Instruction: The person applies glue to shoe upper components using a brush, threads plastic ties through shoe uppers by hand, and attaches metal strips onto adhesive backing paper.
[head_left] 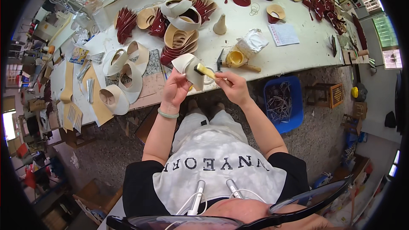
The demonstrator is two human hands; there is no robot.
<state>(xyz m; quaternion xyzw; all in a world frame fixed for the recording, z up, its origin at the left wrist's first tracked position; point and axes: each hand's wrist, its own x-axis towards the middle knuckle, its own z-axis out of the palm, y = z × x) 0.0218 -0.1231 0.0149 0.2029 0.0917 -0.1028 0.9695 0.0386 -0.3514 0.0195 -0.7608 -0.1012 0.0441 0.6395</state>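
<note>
Over the table's near edge, my left hand point(176, 87) grips a white shoe upper point(183, 62) with its fingers curled round the lower part. My right hand point(234, 87) pinches the pale yellow handle of a glue brush point(207, 72). The brush's dark head touches or overlaps the upper; which of the two I cannot tell. Just beyond my right hand stands a pot of yellow glue point(235, 57), its rim coated. Beside the pot lies a hammer point(251, 67) with a wooden handle. Several white shoe uppers point(131, 83) rest on the table to the left.
Dark red shoe uppers point(179, 44) are stacked beyond my left hand. A beige cone point(220, 25), a crumpled white wrapping point(254, 40) and a written sheet point(284, 35) lie farther back. On the floor at right are a blue bin point(298, 117) of scraps and a wooden stool point(324, 95).
</note>
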